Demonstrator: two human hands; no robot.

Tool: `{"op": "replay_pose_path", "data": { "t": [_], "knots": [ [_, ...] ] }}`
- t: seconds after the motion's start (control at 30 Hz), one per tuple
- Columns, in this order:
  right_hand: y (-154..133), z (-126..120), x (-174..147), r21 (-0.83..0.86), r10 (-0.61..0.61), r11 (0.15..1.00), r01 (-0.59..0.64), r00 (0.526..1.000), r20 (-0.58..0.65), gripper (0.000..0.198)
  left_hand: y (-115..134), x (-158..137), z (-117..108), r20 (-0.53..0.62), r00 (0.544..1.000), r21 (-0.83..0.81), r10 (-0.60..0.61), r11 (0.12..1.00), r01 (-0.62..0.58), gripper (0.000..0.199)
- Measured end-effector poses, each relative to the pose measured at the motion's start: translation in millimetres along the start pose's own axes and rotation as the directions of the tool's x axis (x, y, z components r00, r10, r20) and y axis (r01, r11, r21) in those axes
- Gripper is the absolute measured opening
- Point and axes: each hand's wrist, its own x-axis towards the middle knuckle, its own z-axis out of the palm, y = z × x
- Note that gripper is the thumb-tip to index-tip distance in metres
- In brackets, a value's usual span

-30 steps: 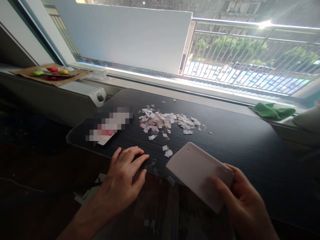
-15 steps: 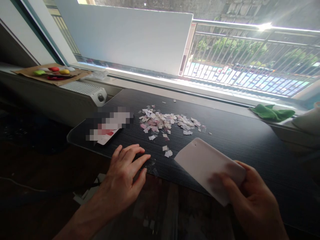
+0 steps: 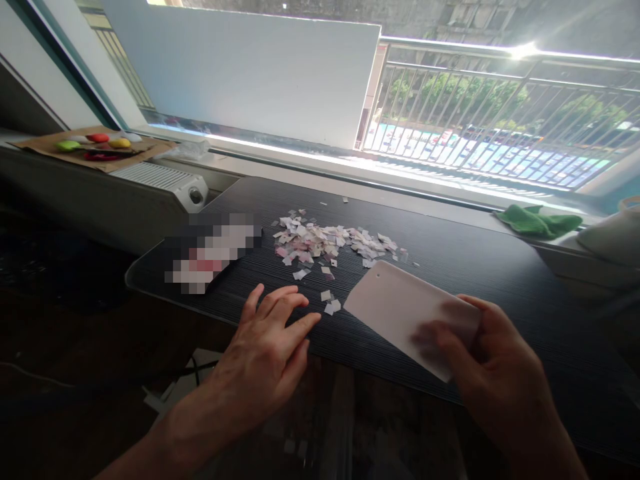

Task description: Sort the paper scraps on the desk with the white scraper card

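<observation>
My right hand point(image 3: 493, 360) grips a pale, thin plastic scraper card point(image 3: 407, 310) by its right end, thumb on the near face. The card has a small hole near its far left corner and is tilted over the dark table point(image 3: 480, 267). My left hand point(image 3: 273, 340) hovers at the table's near edge, fingers spread and slightly bent, holding nothing. Just beyond its fingertips lie a few loose paper scraps point(image 3: 331, 307). Farther back is a heap of small white and pinkish paper scraps point(image 3: 310, 240).
A blurred-out flat item point(image 3: 215, 253) lies on the table's left part. By the window are a green cloth point(image 3: 540, 221), a radiator point(image 3: 165, 183) and brown paper point(image 3: 60, 150) with several colourful objects on it. White pieces and a cable lie below the table at left.
My left hand has moved a little right, toward the loose scraps. The card in my right hand has shifted slightly up and left. The whole view has moved slightly too.
</observation>
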Motion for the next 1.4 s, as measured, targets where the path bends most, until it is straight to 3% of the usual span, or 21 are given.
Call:
{"op": "replay_pose_path", "data": {
  "t": [0.13,0.33,0.57,0.77,0.9,1.03,1.27,1.4],
  "knots": [
    [1.1,4.0,3.7,-0.05,-0.047,0.997,0.05,0.997,0.059,0.038,0.4,1.2,-1.2,0.015,1.0,-0.007,-0.003,1.0,0.004,0.034],
    [1.3,-8.5,-1.4,-0.15,-0.098,0.984,0.095,0.995,-0.014,0.032,-0.3,-0.7,-0.2,0.011,1.0,0.003,0.008,1.0,-0.008,0.034],
    [-0.1,-2.8,-6.2,-0.122,-0.082,0.988,0.095,0.991,0.108,0.035,-2.3,-8.2,-5.0,0.012,1.0,0.002,0.013,1.0,-0.013,0.033],
    [7.3,-31.1,-6.3,-0.217,-0.08,0.974,0.069,0.996,-0.042,0.038,1.7,-24.1,-17.4,0.067,0.997,-0.049,0.048,0.998,-0.045,0.034],
    [6.3,-19.8,-1.3,-0.1,-0.075,0.993,0.07,0.996,-0.043,0.037,6.4,-3.6,-13.3,0.035,0.998,-0.071,0.044,0.997,-0.041,0.031],
    [7.1,-9.8,3.1,-0.1,-0.075,0.992,0.077,0.997,0.027,0.034,7.1,25.0,1.2,0.111,0.991,-0.017,0.078,0.997,-0.077,0.033],
    [15.3,-38.9,-3.6,-0.313,-0.112,0.947,0.076,0.989,-0.099,0.036,5.5,29.9,11.5,0.143,0.986,-0.005,0.09,0.996,-0.091,0.031],
    [9.9,-28.1,-10.6,-0.127,-0.074,0.989,0.07,0.997,-0.025,0.034,6.1,28.4,9.5,0.107,0.989,0.003,0.097,0.995,-0.098,0.034]
  ]
}}
